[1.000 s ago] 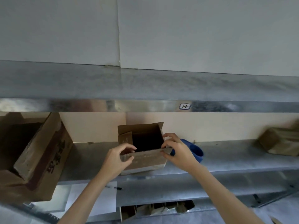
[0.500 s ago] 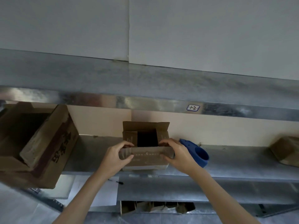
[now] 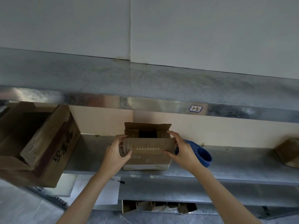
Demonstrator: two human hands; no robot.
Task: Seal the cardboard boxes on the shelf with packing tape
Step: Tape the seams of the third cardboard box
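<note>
Backdrop: grey wall panels above a mottled, galvanised metal shelf (image 3: 242,160); peach board behind the tier you work at.
Large carton (image 3: 53,147): far left, worn brown cardboard, tilted, mouth open; the inside is too dark to read its contents.
Paper sheet (image 3: 105,191): white, flat, one tier lower, beneath your left forearm.
Left hand (image 3: 115,156): fingers curled over the left end of the small box's front flap, thumb pressed on its face.
Small box (image 3: 147,157): brown corrugated, standing at the shelf's front edge between your hands; back flap upright, side flaps folded in, front flap partly raised; only a dark gap shows inside.
Right hand (image 3: 184,152): thumb under the flap's right end, fingers bent over the box's right top corner, gripping it.
Tape dispenser (image 3: 203,155): blue, rounded plastic, on the shelf just behind your right hand.
Right carton (image 3: 288,152): brown, at the frame edge, well apart; contents not visible.
</note>
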